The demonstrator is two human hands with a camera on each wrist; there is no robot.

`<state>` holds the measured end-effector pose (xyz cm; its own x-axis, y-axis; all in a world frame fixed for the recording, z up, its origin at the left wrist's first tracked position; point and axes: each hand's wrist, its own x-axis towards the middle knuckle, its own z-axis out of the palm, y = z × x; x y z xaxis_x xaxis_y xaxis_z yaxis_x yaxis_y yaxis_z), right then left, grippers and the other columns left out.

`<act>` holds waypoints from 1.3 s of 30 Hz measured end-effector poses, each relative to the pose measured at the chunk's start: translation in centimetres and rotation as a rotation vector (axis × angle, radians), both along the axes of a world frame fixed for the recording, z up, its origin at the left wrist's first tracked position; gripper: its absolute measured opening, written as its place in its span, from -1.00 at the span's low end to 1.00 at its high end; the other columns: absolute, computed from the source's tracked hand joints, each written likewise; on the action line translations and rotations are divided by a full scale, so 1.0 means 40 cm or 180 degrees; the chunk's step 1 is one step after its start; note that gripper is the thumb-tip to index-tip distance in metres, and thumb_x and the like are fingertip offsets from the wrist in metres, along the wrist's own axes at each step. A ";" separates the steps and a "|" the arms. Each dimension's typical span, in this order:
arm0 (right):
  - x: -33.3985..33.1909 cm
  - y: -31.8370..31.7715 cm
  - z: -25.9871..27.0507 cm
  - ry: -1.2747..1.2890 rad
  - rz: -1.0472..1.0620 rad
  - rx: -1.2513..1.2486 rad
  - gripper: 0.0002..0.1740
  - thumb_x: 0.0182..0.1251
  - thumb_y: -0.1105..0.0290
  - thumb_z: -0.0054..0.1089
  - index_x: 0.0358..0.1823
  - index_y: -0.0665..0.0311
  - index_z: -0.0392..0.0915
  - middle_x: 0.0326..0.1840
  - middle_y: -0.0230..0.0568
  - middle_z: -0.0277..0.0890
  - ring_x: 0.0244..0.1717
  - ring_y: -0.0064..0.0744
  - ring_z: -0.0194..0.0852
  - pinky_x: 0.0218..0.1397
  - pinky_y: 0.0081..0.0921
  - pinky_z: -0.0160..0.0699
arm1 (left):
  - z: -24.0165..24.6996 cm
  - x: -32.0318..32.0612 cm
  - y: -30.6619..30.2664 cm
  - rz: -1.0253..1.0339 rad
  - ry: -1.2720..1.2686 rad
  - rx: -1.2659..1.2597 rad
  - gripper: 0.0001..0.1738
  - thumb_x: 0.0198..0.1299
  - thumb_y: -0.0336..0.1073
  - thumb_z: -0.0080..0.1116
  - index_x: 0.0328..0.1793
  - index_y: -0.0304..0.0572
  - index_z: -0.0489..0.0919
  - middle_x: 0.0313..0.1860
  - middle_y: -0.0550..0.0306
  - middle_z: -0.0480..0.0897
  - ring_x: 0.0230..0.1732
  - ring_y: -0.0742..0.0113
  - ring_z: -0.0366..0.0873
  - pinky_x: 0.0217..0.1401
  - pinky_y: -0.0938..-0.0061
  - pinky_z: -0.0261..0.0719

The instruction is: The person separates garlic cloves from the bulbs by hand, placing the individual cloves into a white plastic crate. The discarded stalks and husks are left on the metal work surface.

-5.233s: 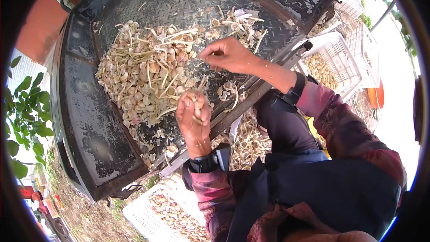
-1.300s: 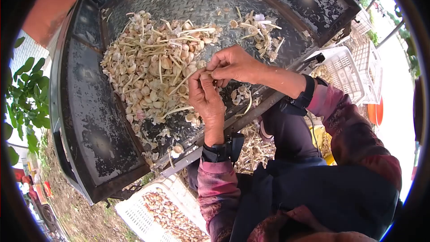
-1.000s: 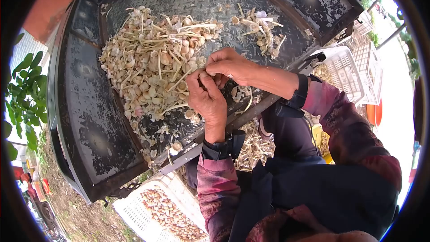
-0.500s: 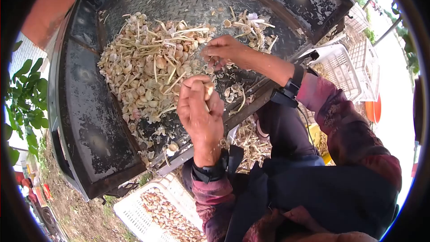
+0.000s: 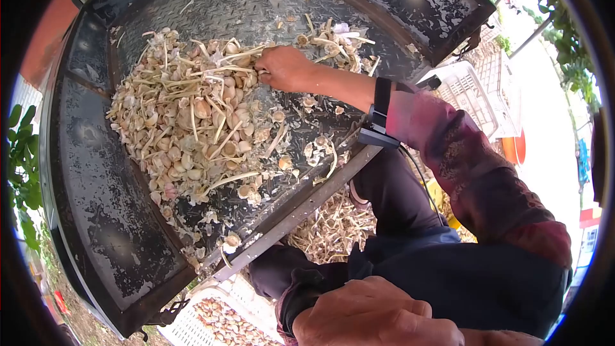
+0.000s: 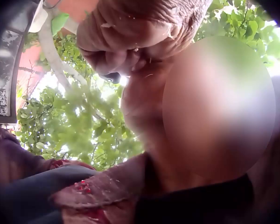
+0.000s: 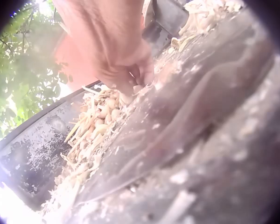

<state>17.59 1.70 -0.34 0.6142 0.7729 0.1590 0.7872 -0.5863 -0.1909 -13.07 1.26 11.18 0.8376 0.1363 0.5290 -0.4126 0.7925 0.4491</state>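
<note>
A heap of garlic (image 5: 192, 115), with bulbs, loose cloves and dry stalks, lies in the dark metal cart bed (image 5: 237, 0). My right hand (image 5: 286, 68) is at the heap's right edge. In the right wrist view its thumb and fingers (image 7: 126, 86) close together on a pale piece of garlic (image 7: 138, 88), mostly hidden by them. Drawn back in front of my body, my left hand (image 5: 378, 314) has its fingers curled. The left wrist view shows that curled hand (image 6: 140, 32) up beside the blurred head, with bits of dry skin on it and no garlic showing.
A smaller pile of stalks and skins (image 5: 339, 45) lies right of the heap. The cart's metal edge (image 5: 295, 214) runs in front of my knees. Below stand a white crate (image 5: 173, 327) of cloves and stalk litter (image 5: 333, 230); more white crates (image 5: 464, 93) are at right.
My left hand has gone from over the cart's front edge, holding garlic, back toward my body and head. My right hand has moved left onto the garlic heap.
</note>
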 end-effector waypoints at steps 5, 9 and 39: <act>0.001 -0.009 -0.010 -0.0229 0.0207 0.0262 -0.89 -0.02 0.46 0.10 -0.43 0.33 0.50 -0.45 -0.01 0.47 -0.32 0.01 0.50 -0.19 -0.17 0.50 | 0.017 0.005 -0.004 0.0256 0.0226 0.0188 -0.60 0.23 -0.12 0.05 -0.38 -0.42 0.56 -0.72 0.06 0.54 -0.83 0.43 0.38 -0.85 0.57 0.28; -0.005 -0.031 0.015 -0.0118 0.0216 0.0141 -0.84 -0.04 0.43 0.13 -0.41 0.34 0.51 -0.45 0.02 0.49 -0.37 -0.04 0.51 -0.20 -0.26 0.53 | -0.006 0.019 0.003 0.0359 -0.0018 0.0511 -0.59 0.21 -0.06 0.06 -0.43 -0.32 0.58 -0.77 0.16 0.49 -0.86 0.47 0.32 -0.88 0.59 0.17; -0.137 -0.155 0.138 0.3811 0.0931 0.2447 -0.74 0.22 0.38 0.17 -0.08 0.31 0.47 -0.16 -0.21 0.54 -0.16 -0.49 0.53 -0.08 -0.54 0.53 | -0.227 0.288 0.084 0.0283 0.2395 -0.1265 -0.76 0.32 -0.21 -0.16 -0.15 -0.22 0.42 -0.33 0.13 0.49 -0.41 0.44 0.41 -0.57 0.74 0.39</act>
<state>12.12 -4.51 5.20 0.5121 0.8532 0.0988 0.0049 0.1122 -0.9937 -1.54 4.62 2.10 0.9241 0.2758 -0.2646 -0.1842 0.9280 0.3240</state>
